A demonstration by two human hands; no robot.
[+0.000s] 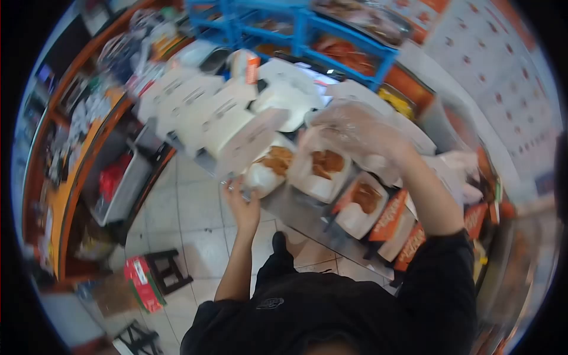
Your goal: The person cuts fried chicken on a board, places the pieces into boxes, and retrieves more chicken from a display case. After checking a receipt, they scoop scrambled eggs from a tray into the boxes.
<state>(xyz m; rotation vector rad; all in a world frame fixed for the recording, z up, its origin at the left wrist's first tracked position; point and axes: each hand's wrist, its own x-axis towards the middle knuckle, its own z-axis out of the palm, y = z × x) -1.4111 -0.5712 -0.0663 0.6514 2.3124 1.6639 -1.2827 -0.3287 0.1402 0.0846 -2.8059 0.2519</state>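
Observation:
My left hand (241,201) reaches up to the near edge of a white open food box (267,168) with fried food in it, and seems to touch its lower side. My right hand (355,133), in a clear plastic glove, hovers over a second open box (319,171) of fried food; the blur hides whether it holds anything. Two more boxes with orange printed lids (370,210) lie to the right on the metal counter (302,219).
Several closed white boxes (201,112) are stacked at the back left of the counter. Blue racks (296,29) with trays of food stand behind. A small black stool (165,266) and a red carton (142,284) sit on the tiled floor.

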